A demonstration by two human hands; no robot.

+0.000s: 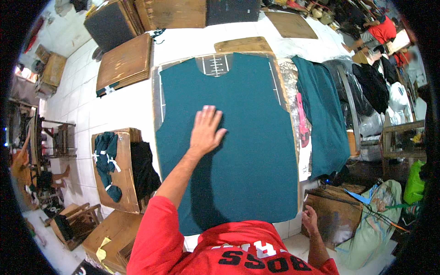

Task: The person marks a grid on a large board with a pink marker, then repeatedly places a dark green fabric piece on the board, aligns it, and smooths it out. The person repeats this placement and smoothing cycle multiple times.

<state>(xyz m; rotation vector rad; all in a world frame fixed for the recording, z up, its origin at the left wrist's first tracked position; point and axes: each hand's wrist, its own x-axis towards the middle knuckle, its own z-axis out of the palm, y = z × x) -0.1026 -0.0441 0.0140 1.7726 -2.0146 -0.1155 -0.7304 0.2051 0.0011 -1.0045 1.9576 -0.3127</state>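
Note:
A dark teal shirt panel (247, 151) is spread flat over a board (158, 96) in front of me. White measuring lines on the board show through the neck cut-out and along the panel's shoulder edges. My left hand (207, 130) lies palm down on the upper middle of the cloth, fingers stretched out. Off the board's lower right corner hangs my right hand (310, 219), its fingers loosely bent and apart, with nothing visible in them. Right of the board, a pile of teal cloth (325, 123) lies beside a pink-handled tool (301, 114).
Teal bundles tied with white strips (106, 153) rest on a wooden board stack at left. More brown boards (123, 64) stand at the far left. A wooden box (334, 213) and a pale sack (373, 224) sit at lower right. Another person (382, 31) sits at far right.

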